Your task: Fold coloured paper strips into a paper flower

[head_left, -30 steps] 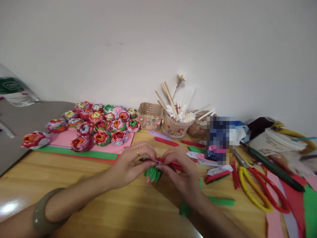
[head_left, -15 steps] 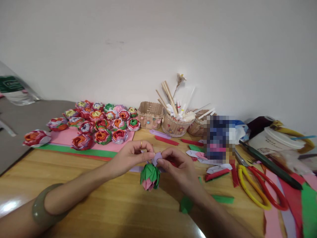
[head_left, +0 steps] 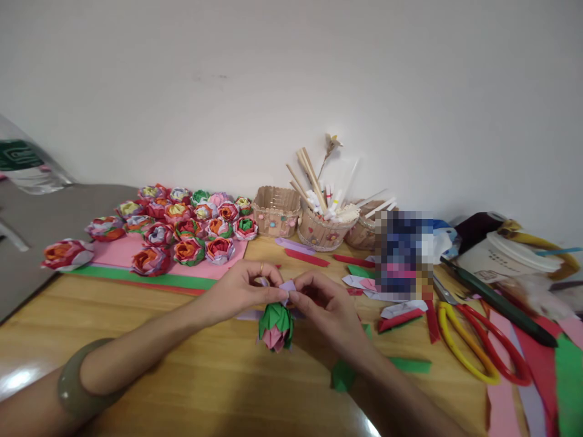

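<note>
A small folded paper flower [head_left: 276, 328], green outside with pink petals below, hangs upside down between my hands over the wooden table. At its top sits a folded purple paper piece [head_left: 286, 286]. My left hand [head_left: 241, 291] pinches this piece from the left, thumb and forefinger together. From the right, the thumb and forefinger of my right hand [head_left: 330, 306] close on the same piece. The fingers cover part of the join between purple and green paper. Behind the hands, purple paper strips [head_left: 249, 315] lie on the table.
Several finished paper flowers [head_left: 189, 250] stand on pink sheets [head_left: 113, 250] at the left. Decorated baskets [head_left: 276, 212] line the wall, one holding sticks [head_left: 312, 176]. Scissors [head_left: 469, 346], a dark green-handled tool [head_left: 505, 303] and paper strips [head_left: 501, 388] lie at the right.
The purple piece has tilted and sunk slightly between my fingertips. The flower hangs a little lower, with more pink showing. Both hands keep their pinch.
</note>
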Demonstrator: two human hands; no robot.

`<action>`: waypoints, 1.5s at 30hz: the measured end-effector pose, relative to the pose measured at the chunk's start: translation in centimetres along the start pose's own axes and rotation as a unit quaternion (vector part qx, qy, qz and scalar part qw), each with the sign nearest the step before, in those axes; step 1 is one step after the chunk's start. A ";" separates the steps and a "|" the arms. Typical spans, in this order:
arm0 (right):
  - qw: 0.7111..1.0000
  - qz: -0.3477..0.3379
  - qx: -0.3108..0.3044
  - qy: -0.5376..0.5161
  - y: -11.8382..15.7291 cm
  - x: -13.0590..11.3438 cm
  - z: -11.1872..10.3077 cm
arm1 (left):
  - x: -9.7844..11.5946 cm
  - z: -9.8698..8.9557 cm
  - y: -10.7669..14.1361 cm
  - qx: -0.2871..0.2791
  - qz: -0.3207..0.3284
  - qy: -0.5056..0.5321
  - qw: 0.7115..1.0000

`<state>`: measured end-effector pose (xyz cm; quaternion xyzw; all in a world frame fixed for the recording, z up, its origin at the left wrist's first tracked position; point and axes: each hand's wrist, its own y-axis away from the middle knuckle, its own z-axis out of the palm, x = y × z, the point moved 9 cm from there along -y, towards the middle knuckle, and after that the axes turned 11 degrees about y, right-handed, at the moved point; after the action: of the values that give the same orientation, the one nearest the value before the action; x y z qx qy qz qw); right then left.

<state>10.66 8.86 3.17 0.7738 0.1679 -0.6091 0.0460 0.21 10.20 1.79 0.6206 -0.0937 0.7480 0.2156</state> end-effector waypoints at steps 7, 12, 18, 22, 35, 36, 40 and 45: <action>0.993 -0.046 0.031 0.100 0.2 -1.2 -0.3 | 0.1 0.1 0.1 0.005 0.003 0.006 1.000; 0.944 -0.167 0.083 0.272 1.2 -3.0 -0.2 | 0.5 0.4 0.2 -0.002 0.041 -0.042 0.998; 0.906 -0.203 0.139 0.346 1.9 -3.2 -0.8 | 0.1 -0.3 0.0 0.033 0.035 -0.048 0.998; 0.973 -0.060 0.100 0.197 0.5 -0.8 -1.1 | -0.6 -0.8 -0.5 0.040 -0.017 -0.022 0.999; 0.994 0.058 0.006 0.088 -0.5 1.5 -0.3 | 0.0 -1.0 -0.3 0.055 -0.024 -0.055 0.997; 0.991 0.038 0.013 0.127 -0.4 1.1 -0.5 | 0.0 -0.9 -0.3 0.055 -0.016 -0.064 0.996; 0.956 -0.077 0.018 0.282 0.1 -0.8 -0.1 | -0.1 -0.7 0.0 0.050 0.011 -0.118 0.992; 0.940 -0.133 0.000 0.314 0.4 -1.5 0.4 | 0.8 -0.2 -0.1 0.004 0.058 -0.097 0.994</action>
<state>10.15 8.10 4.47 0.8963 0.2756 -0.3354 -0.0903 -0.06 10.50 2.48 0.6849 -0.1464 0.6958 0.1593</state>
